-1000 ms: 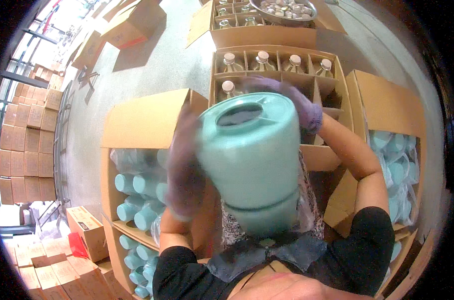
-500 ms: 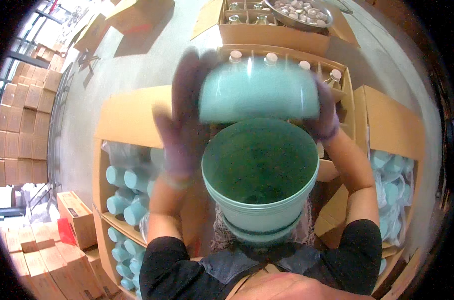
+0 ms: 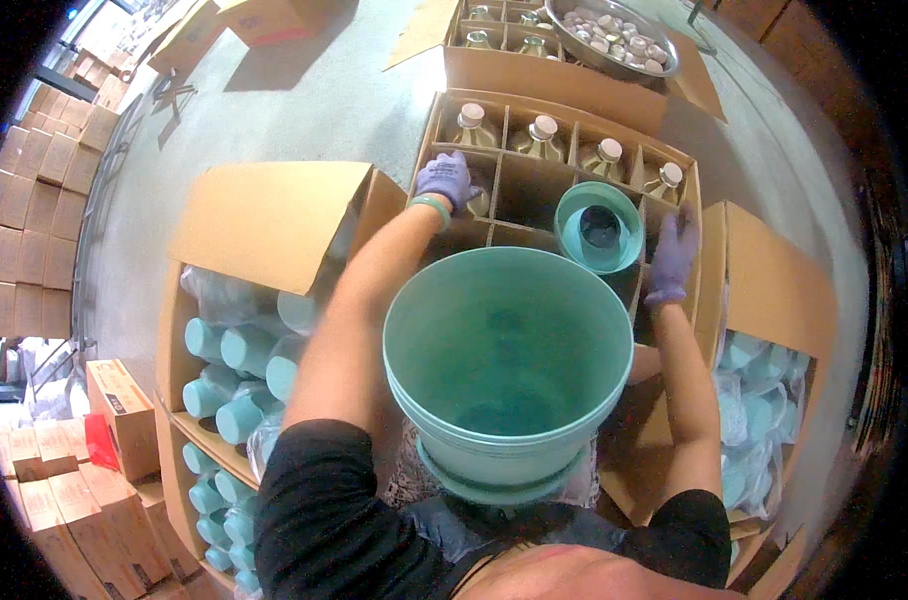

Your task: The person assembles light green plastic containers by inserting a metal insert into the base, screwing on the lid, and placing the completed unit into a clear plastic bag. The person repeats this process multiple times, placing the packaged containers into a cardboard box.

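A large teal bucket [image 3: 509, 420] stands upright in front of my body, its inside showing. Beyond it is a divided cardboard box [image 3: 564, 92] with several capped glass bottles [image 3: 541, 140] in its far row. My left hand [image 3: 446, 178], in a purple glove, is closed over the top of a bottle [image 3: 479, 205] in a left compartment; its cap is hidden. A round teal piece [image 3: 571, 225] with a dark middle rests over the dividers behind the bucket. Near the box's right side, my gloved right hand [image 3: 671, 255] has its fingers stretched out and holds nothing.
At left, an open carton [image 3: 264, 215] holds teal cylinders [image 3: 246, 350] in plastic; another open carton [image 3: 774, 260] stands right. A metal bowl of caps [image 3: 614, 40] sits on a farther box of bottles. Stacked boxes [image 3: 49, 220] line the far left.
The teal piece, held between both hands before, now lies over the box dividers. My left hand has moved forward onto a bottle; my right hand is apart from the piece.
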